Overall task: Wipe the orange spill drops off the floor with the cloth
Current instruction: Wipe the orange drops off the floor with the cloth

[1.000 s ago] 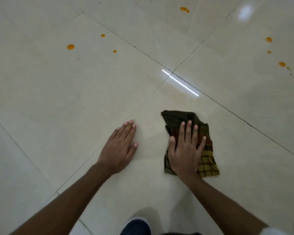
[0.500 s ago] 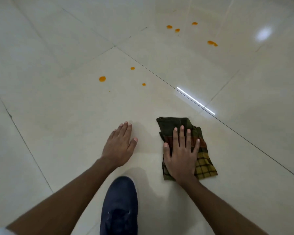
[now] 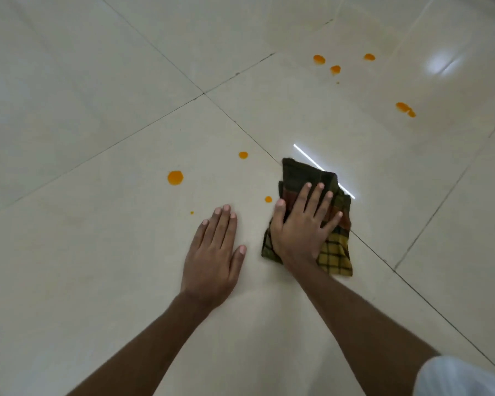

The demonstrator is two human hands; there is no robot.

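Both of my hands have crept forward across the floor (image 3: 97, 281) since a moment ago, and the near drops that sat well ahead of me are now right by my fingertips. My right hand (image 3: 300, 227) lies flat on the cloth (image 3: 335, 252), fingers (image 3: 316, 195) spread wide and pressing down, not curled around it; nothing is pinched, the cloth is simply pinned to the tile under my palm. My left hand (image 3: 215, 252) is flat and bare on the floor just beside it, at about nine o'clock from the cloth, fingers together, holding nothing and, I think, only propping me up.

The nearest small drop (image 3: 268, 199) sits just off my right thumb, almost touching the cloth's edge. I judge that one is next, with a short push toward ten o'clock. Beyond it, at about eleven o'clock, lie another small drop (image 3: 243, 155) and the big round drop (image 3: 175, 177), plus a tiny speck (image 3: 192, 213) near my left fingertips. Far out at one o'clock a further cluster of drops (image 3: 335, 69) waits, well apart from the cloth.

The cloth is a folded checked rag, dark green at the far end, reddish in the middle, yellow plaid near my wrist, lying across a tile joint. None of the visible drops looks wiped yet.
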